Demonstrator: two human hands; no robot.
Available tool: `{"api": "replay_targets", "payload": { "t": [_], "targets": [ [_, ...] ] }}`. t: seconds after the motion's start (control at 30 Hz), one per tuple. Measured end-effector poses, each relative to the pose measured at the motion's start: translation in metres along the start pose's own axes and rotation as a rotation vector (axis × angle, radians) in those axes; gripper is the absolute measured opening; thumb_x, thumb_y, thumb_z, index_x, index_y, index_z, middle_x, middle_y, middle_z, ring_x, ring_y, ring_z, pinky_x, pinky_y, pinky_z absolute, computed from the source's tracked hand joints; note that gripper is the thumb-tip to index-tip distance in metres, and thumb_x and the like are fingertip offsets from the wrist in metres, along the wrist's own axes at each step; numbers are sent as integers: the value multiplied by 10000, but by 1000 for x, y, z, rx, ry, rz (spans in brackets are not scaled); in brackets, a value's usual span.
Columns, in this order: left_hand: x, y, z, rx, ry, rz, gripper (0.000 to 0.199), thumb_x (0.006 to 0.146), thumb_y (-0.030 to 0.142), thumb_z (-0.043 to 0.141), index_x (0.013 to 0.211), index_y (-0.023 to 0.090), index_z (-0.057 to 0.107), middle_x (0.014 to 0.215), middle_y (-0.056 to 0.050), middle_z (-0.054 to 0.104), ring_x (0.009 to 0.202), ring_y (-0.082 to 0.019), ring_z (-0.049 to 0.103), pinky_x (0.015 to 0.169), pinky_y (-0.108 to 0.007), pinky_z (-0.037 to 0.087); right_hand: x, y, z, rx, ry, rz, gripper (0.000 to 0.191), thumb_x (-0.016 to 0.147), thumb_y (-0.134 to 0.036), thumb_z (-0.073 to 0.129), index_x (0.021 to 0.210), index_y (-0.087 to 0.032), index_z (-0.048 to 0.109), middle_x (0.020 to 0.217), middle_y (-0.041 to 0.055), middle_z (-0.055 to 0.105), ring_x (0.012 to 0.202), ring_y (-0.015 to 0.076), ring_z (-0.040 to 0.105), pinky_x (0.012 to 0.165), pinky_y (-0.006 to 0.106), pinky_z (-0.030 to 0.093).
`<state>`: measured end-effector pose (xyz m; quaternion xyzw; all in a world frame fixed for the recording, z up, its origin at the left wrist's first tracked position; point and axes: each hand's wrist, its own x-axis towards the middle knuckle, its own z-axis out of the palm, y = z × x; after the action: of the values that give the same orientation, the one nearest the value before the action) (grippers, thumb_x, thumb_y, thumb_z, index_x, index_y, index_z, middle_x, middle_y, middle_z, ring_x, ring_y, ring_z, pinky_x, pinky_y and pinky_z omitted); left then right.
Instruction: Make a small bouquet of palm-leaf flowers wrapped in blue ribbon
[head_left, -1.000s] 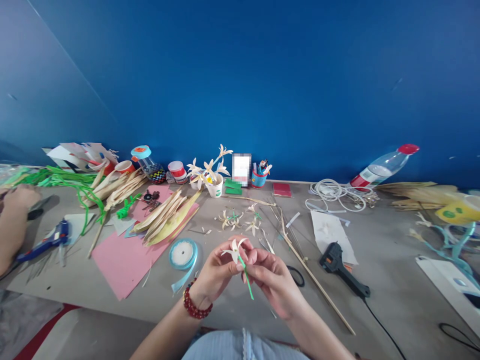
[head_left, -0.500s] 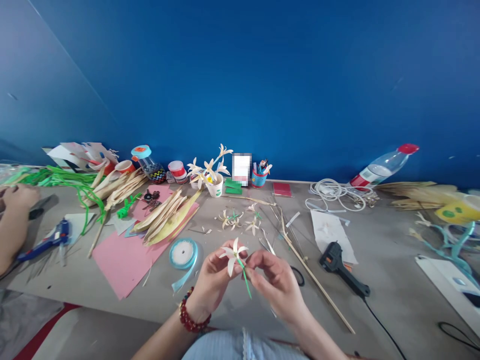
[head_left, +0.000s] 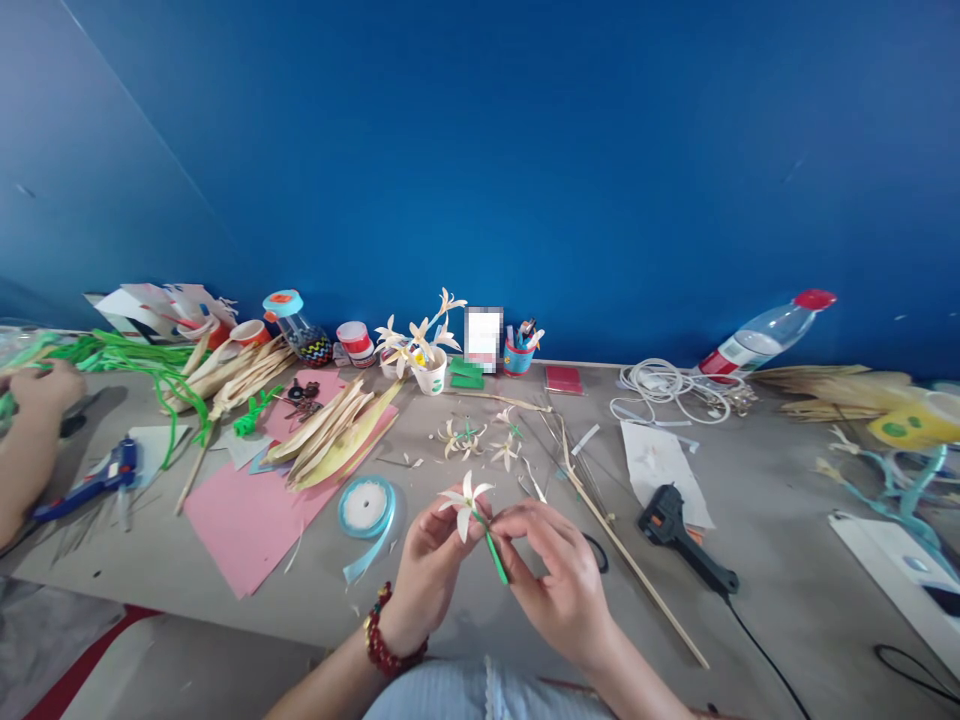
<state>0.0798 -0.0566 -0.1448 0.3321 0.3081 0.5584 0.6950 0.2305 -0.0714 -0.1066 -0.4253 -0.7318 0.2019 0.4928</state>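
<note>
A pale flower with pointed petals is held in front of me, its green stem slanting down to the right. My left hand wears a red bead bracelet and has its fingers closed on the flower just below the petals. My right hand pinches the top of the green stem between thumb and fingers. Beyond the hands lie small loose flowers on the grey table. A roll of light blue ribbon rests to the left of my left hand.
A black glue gun and a long stick lie at right. Pink paper, dried husks and a blue glue gun are at left. Another person's hand is at the far left. A cup holds flowers.
The flower has shifted slightly up and left, and its green stem looks wider. My right hand has turned a little around it. The other person's hand has moved slightly.
</note>
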Motion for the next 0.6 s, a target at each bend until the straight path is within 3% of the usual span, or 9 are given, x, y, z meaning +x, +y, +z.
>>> {"api": "replay_targets", "payload": {
  "t": [0.2, 0.33, 0.47, 0.6],
  "targets": [
    [1, 6, 6, -32, 22, -5, 31, 792, 232, 768, 798, 204, 757, 875, -36, 677, 879, -164, 586, 857, -281, 454, -3, -2, -5, -37, -92, -84, 306, 820, -133, 548, 1117, -204, 553, 996, 81, 712, 901, 239, 668, 854, 396, 501],
    [2, 11, 12, -15, 64, -24, 65, 788, 249, 772, 799, 189, 750, 840, -30, 667, 820, -147, 584, 814, -257, 459, -4, -3, -1, -134, -55, -69, 244, 839, -230, 669, 1052, -215, 551, 922, 68, 701, 839, 237, 668, 768, 375, 514],
    [3, 12, 14, -84, 63, -55, 63, 787, 229, 767, 795, 179, 730, 851, -27, 649, 790, -136, 578, 784, -248, 459, -3, 0, 5, -204, -28, -81, 344, 833, -334, 721, 1104, -199, 559, 923, 90, 691, 838, 253, 669, 729, 381, 534],
    [3, 12, 15, -184, 53, -115, 78, 772, 213, 778, 825, 170, 739, 846, -24, 639, 804, -131, 581, 778, -233, 457, -3, 5, 10, -206, 19, -100, 200, 885, -151, 620, 1064, -219, 564, 903, 75, 699, 812, 217, 682, 732, 353, 547]
  ]
}}
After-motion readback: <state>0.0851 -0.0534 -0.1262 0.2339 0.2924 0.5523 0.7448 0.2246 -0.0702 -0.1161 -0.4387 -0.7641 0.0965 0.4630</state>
